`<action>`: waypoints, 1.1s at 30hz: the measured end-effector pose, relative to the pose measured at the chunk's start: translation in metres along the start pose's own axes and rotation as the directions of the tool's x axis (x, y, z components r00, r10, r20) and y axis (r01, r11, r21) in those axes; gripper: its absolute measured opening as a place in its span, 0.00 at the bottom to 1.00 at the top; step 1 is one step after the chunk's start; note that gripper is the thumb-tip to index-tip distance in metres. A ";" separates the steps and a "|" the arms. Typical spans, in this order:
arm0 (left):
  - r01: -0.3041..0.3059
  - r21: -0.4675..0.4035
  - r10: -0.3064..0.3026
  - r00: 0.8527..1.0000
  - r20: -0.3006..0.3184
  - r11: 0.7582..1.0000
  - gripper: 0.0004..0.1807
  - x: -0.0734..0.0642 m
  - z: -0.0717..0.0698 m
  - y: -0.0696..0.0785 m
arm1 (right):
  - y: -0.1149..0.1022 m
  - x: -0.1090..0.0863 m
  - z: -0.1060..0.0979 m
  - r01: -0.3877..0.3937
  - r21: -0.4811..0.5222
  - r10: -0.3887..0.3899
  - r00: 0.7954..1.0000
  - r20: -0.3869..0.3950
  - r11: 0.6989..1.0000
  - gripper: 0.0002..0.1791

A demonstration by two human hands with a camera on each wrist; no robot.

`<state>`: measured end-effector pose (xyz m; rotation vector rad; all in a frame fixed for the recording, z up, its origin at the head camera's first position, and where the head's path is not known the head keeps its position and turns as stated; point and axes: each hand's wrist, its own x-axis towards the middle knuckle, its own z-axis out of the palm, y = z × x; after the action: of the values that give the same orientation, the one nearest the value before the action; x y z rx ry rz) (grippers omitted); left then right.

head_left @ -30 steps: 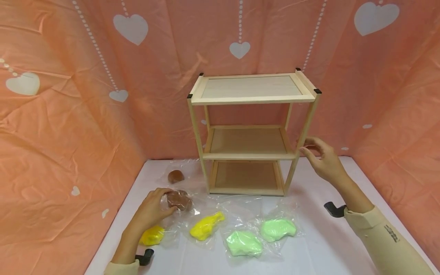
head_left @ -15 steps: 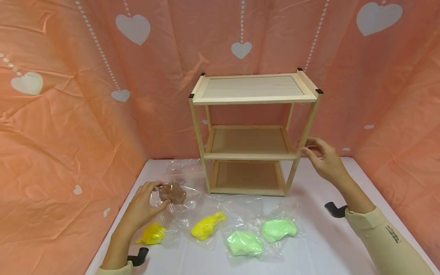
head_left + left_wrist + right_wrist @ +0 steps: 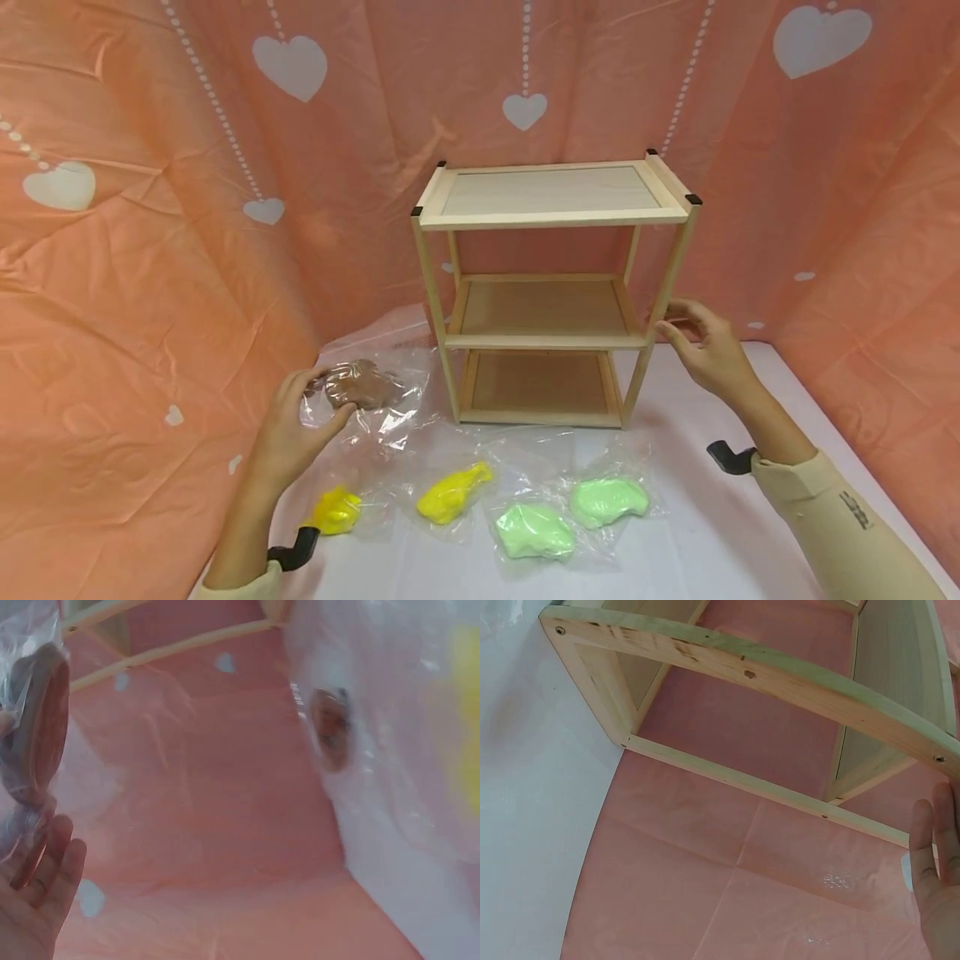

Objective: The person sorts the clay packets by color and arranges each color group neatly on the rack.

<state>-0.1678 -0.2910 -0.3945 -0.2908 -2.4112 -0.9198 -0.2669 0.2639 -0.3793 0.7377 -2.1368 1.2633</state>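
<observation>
My left hand (image 3: pixel 287 435) holds a clear plastic bag with a brown clay-like lump (image 3: pixel 362 385) between thumb and fingers, raised at the left of the shelf. In the left wrist view the lump (image 3: pixel 46 724) shows edge-on inside the wrinkled plastic. A second brown lump (image 3: pixel 331 729) lies on the table there; the held bag hides it in the head view. My right hand (image 3: pixel 708 350) is at the front right post of a three-tier wooden shelf (image 3: pixel 551 219), thumb in front and a fingertip showing behind. In the right wrist view, fingers (image 3: pixel 924 829) meet the shelf frame.
Two yellow lumps, one at left (image 3: pixel 336 510) and one nearer the middle (image 3: pixel 452 493), lie bagged on the white table (image 3: pixel 697 533). Two bagged light green lumps (image 3: pixel 534 531) lie to their right. Pink cloth (image 3: pixel 360 208) with hearts surrounds the table.
My left hand has moved up and back to the left with the bagged brown lump, and the bag's top edge now stands above the table. The right hand stays at the post.
</observation>
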 end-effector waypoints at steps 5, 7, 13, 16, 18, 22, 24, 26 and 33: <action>0.014 -0.057 -0.020 0.994 -0.106 0.998 0.35 0.014 -0.004 0.012 | 0.000 0.001 0.000 -0.014 0.015 0.014 1.000 -0.009 1.000 0.16; 0.023 -0.067 -0.033 0.989 -0.144 0.997 0.35 0.019 -0.007 0.017 | -0.001 0.002 0.000 -0.013 0.025 0.013 1.000 -0.009 1.000 0.15; -0.013 -0.082 -0.013 0.950 -0.312 0.997 0.35 0.034 -0.017 0.036 | -0.002 0.005 0.001 0.007 0.035 -0.007 1.000 0.000 0.999 0.17; -0.033 -0.096 -0.004 0.929 -0.369 0.995 0.35 0.044 -0.021 0.048 | -0.002 0.006 0.001 0.015 0.033 -0.015 1.000 0.005 0.999 0.17; -0.054 -0.106 0.010 0.924 -0.382 0.993 0.35 0.051 -0.023 0.058 | -0.002 0.006 0.000 0.015 0.034 -0.015 1.000 0.007 0.999 0.17; -0.115 -0.133 0.056 0.922 -0.383 0.984 0.34 0.065 -0.025 0.077 | -0.003 0.005 -0.001 0.007 0.026 -0.007 1.000 0.006 1.000 0.17; -0.137 -0.138 0.074 0.918 -0.390 0.981 0.34 0.071 -0.025 0.085 | -0.002 0.005 0.000 0.012 0.021 -0.012 1.000 0.007 1.000 0.17; -0.154 -0.142 0.087 0.915 -0.393 0.978 0.34 0.075 -0.024 0.093 | -0.002 0.004 0.000 0.015 0.024 -0.016 1.000 0.008 1.000 0.17; -0.192 -0.120 0.131 0.909 -0.395 0.974 0.35 0.093 -0.018 0.119 | -0.002 0.002 0.000 0.015 0.050 -0.015 1.000 0.012 0.999 0.17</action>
<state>-0.1936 -0.2138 -0.2661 -0.3289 -1.9289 -0.9882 -0.2666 0.2627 -0.3769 0.7826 -2.1122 1.3119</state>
